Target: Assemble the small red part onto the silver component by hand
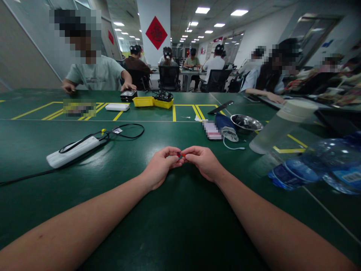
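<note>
Over the green table point(180, 218), my left hand point(160, 167) and my right hand point(203, 162) meet fingertip to fingertip. Between them is a tiny red and orange piece point(183, 154), too small to name. The left thumb and fingers pinch its dark red end, while those of the right pinch the orange end. I cannot tell whether it is one piece or two joined ones, as the fingers cover most of it.
Left lies a white power strip point(73, 151) with a black cable. Rightward are a steel bowl point(246, 123), a frosted bottle point(278, 128) and clear water bottles point(303, 163). Yellow trays point(143, 101) stand farther back. Across the table a person point(97, 73) touches a black box point(128, 95).
</note>
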`<state>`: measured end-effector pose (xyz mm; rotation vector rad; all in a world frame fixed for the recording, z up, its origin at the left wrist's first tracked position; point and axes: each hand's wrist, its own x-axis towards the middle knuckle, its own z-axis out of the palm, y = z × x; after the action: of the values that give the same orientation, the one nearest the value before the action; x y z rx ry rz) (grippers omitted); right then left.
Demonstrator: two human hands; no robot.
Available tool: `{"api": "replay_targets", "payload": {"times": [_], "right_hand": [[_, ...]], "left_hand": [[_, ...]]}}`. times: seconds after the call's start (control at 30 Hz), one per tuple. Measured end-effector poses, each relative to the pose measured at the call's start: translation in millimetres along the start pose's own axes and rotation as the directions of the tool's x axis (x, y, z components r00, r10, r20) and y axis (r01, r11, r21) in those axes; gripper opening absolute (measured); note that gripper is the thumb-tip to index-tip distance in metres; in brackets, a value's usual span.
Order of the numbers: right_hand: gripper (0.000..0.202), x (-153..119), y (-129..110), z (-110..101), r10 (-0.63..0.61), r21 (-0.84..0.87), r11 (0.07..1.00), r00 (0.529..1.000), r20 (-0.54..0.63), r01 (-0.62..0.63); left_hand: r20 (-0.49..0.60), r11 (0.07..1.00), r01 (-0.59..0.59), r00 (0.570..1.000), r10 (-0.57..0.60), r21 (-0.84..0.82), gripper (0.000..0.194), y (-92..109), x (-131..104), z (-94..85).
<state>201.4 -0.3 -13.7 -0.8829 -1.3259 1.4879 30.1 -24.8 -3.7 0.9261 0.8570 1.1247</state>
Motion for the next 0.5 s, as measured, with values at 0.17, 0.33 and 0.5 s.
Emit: {"api": "replay_targets", "payload": {"times": [0.17, 0.33, 0.5], "right_hand": [[0.016, -0.5, 0.8, -0.2, -0.014, -0.025, 1.0, 1.0, 0.014, 0.015], [0.019, -1.5, 0.5, 0.1, -0.024, -0.034, 0.999, 1.0, 0.013, 0.024], [0.018, -1.5, 0.0, -0.1, -0.017, -0.028, 0.999, 1.0, 0.007, 0.017]], "left_hand": [[0.005, 0.999, -0.021, 1.0, 0.021, 0.047, 0.023, -2.6, -0.1, -0.5], [-0.003, 0.998, -0.014, 1.0, 0.014, 0.063, 0.019, -1.9, 0.3, -0.1], [-0.021, 1.0, 0.003, 1.0, -0.002, 0.024, 0.016, 0.3, 0.7, 0.4]]}}
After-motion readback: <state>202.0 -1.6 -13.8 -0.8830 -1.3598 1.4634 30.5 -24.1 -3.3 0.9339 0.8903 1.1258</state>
